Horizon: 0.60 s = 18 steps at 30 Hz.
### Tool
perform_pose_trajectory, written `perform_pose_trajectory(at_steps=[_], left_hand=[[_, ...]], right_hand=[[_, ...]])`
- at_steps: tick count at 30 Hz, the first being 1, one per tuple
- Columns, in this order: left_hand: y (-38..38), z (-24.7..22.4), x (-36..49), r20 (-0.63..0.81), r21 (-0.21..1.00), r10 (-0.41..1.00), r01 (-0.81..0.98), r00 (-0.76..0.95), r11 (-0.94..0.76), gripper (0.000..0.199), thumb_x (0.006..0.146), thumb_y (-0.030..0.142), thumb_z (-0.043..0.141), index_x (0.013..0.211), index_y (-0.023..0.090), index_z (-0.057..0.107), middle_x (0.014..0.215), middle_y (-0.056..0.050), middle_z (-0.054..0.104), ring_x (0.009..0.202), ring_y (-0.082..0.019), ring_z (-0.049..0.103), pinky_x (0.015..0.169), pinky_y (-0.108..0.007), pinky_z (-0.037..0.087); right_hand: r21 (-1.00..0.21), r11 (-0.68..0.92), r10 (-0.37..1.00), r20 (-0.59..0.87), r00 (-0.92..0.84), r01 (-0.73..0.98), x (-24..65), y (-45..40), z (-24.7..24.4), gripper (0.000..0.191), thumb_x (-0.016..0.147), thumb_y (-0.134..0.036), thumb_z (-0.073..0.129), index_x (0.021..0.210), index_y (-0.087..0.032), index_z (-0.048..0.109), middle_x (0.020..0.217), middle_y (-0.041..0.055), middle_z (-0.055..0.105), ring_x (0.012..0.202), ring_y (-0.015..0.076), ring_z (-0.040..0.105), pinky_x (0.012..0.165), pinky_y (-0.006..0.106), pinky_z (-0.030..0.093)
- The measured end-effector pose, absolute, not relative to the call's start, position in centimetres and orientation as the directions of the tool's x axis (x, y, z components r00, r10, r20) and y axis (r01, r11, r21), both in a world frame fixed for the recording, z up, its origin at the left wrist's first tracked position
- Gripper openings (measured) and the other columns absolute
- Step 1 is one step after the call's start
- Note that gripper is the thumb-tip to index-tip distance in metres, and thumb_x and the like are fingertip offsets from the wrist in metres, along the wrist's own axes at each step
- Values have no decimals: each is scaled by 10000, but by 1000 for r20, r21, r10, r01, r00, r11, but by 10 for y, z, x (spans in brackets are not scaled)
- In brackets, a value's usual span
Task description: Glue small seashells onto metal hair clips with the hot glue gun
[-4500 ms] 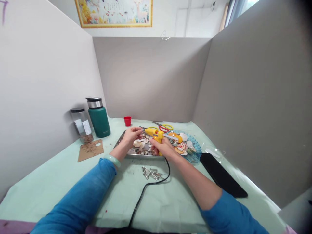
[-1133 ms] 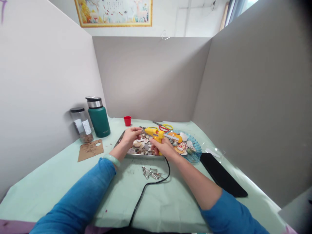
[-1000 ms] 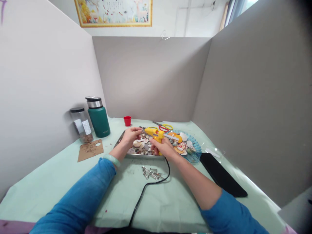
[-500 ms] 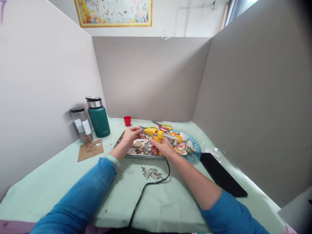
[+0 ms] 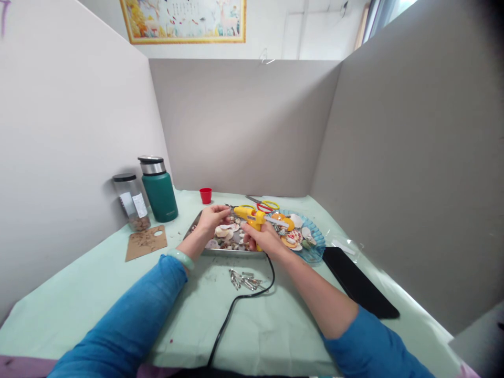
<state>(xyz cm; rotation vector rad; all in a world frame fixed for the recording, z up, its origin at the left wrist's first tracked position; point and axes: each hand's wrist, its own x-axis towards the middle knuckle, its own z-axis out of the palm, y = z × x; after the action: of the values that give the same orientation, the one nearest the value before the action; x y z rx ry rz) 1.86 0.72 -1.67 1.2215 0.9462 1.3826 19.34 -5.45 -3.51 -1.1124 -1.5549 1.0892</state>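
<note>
My right hand (image 5: 262, 237) is wrapped round the handle of a yellow hot glue gun (image 5: 249, 214), which has a pale glue stick (image 5: 276, 221) jutting from its back. The gun's nozzle points left, at the fingertips of my left hand (image 5: 214, 218). Those fingers are pinched together by the nozzle; whatever is between them is too small to name. Below both hands lies a metal tray (image 5: 232, 253) of seashells (image 5: 224, 232). A blue scalloped plate (image 5: 317, 247) of larger shells stands right of the gun. Several small silver clips (image 5: 246, 281) lie in front of the tray.
The gun's black cord (image 5: 236, 299) runs toward me over the green cloth. Scissors (image 5: 264, 205) and a red cup (image 5: 205, 196) sit behind the tray. Leftward stand a green bottle (image 5: 159, 194), a jar (image 5: 132, 202) and brown card (image 5: 146, 244). A black slab (image 5: 360, 283) lies at right.
Almost nothing differs. My left fingertips have shifted very slightly beside the nozzle; my right hand holds the glue gun in the same place.
</note>
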Motion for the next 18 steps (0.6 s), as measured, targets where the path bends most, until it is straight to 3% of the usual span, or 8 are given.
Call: perform_pose_trajectory(at_steps=[18], left_hand=[[7, -14, 20, 168, 960, 985, -230, 26, -158, 233, 601, 196, 742, 748, 85, 597, 577, -26, 611, 524, -126, 613, 551, -253, 525]], right_hand=[[-952, 209, 967, 167, -194, 223, 194, -57, -31, 434, 788, -538, 553, 591, -154, 600, 397, -8, 520, 379, 93, 482, 434, 210, 393]])
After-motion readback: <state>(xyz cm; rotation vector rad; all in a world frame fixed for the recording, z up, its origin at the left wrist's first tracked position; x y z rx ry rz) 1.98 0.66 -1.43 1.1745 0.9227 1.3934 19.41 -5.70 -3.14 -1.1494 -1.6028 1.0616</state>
